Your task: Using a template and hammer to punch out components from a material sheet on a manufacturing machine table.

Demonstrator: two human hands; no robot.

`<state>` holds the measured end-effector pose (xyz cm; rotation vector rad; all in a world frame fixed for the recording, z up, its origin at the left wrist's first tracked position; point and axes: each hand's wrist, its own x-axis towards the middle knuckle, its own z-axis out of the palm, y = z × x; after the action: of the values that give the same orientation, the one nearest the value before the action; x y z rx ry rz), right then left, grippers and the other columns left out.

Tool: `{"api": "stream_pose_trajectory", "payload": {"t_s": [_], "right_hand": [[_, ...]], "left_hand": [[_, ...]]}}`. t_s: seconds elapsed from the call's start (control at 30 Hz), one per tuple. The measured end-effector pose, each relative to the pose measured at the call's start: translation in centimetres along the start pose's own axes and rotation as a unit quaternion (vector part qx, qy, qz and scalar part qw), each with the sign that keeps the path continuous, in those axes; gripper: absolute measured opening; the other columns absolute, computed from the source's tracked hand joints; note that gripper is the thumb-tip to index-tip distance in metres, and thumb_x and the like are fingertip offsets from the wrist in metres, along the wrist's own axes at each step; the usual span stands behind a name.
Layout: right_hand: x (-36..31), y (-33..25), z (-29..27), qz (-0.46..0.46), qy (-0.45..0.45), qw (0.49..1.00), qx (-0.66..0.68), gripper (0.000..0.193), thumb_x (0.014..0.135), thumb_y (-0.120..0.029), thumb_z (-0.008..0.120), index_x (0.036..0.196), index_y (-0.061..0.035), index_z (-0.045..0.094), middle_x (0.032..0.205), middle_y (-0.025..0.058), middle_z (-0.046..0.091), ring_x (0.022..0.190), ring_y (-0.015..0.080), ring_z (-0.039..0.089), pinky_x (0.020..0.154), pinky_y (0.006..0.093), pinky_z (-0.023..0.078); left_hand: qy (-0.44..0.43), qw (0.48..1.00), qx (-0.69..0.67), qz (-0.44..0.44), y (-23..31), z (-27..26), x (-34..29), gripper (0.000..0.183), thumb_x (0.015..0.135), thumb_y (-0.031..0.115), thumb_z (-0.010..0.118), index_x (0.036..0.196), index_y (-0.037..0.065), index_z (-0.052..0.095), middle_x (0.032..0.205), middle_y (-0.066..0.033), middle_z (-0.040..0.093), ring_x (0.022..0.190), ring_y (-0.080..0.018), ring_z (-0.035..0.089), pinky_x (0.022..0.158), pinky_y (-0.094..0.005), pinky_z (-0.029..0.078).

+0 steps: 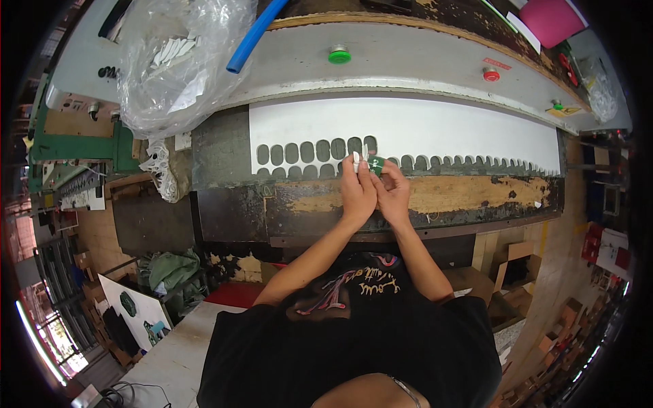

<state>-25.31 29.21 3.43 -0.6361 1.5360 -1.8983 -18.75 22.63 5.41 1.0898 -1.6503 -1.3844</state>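
Observation:
Both my hands are together over the near edge of a white sheet (435, 129) with oval holes cut through it. My left hand (358, 194) is closed on small white pieces (356, 158) that stick up from its fingertips. Right beside it, the fingers of my right hand (394, 194) grip a small green block (375, 162), perhaps a cutting die; its underside is hidden. Finished oval holes run in a row at the sheet's left, and half-oval notches line its front edge to the right.
Behind the sheet runs a grey machine beam with a green button (339, 55) and a red button (491, 74). A clear plastic bag (170, 88) of white pieces hangs at the left, near a blue tube (255, 37). A worn work board (449, 197) lies in front.

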Motion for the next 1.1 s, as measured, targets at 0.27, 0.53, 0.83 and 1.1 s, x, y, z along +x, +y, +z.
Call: {"api": "stream_pose_trajectory", "payload": {"t_s": [0.27, 0.53, 0.83, 1.1], "right_hand": [[0.2, -0.5, 1.1, 0.025, 0.027, 0.987, 0.157, 0.026, 0.088, 0.015, 0.071, 0.107, 0.0010, 0.060, 0.127, 0.0159, 0.062, 0.117, 0.0194, 0.064, 0.097, 0.0309, 0.055], [0.5, -1.1, 1.2, 0.084, 0.011, 0.984, 0.154, 0.042, 0.086, 0.013, 0.073, 0.122, 0.0028, 0.053, 0.126, 0.0165, 0.063, 0.116, 0.0210, 0.065, 0.099, 0.0312, 0.054], [-0.4, -0.7, 0.9, 0.047, 0.006, 0.992, 0.114, 0.043, 0.094, 0.000, 0.073, 0.132, 0.0064, 0.056, 0.121, 0.0119, 0.067, 0.112, 0.0164, 0.065, 0.098, 0.0283, 0.051], [0.0, 0.6, 0.7, 0.144, -0.085, 0.986, 0.015, 0.037, 0.100, -0.001, 0.064, 0.136, 0.0016, 0.059, 0.116, 0.0030, 0.067, 0.108, 0.0103, 0.061, 0.095, 0.0244, 0.048]], "left_hand": [[-0.027, 0.973, -0.225, -0.051, 1.1, -1.8, 2.0, 0.022, 0.109, 0.015, 0.045, 0.119, -0.003, 0.051, 0.112, -0.0130, 0.071, 0.092, -0.0149, 0.067, 0.080, -0.0311, 0.054], [-0.059, 0.964, -0.253, -0.063, 1.9, -2.8, 1.8, 0.014, 0.108, 0.009, 0.050, 0.120, 0.001, 0.050, 0.119, -0.0123, 0.069, 0.103, -0.0114, 0.066, 0.085, -0.0256, 0.054], [-0.142, 0.958, -0.237, -0.081, 2.6, -3.6, 2.2, 0.039, 0.108, 0.006, 0.048, 0.146, 0.001, 0.047, 0.116, -0.0083, 0.066, 0.101, -0.0104, 0.064, 0.086, -0.0247, 0.052], [-0.026, 0.970, -0.208, -0.121, -1.9, -1.8, 1.8, 0.020, 0.108, 0.011, 0.047, 0.123, 0.002, 0.055, 0.109, -0.0073, 0.065, 0.096, -0.0147, 0.062, 0.085, -0.0300, 0.050]]}}
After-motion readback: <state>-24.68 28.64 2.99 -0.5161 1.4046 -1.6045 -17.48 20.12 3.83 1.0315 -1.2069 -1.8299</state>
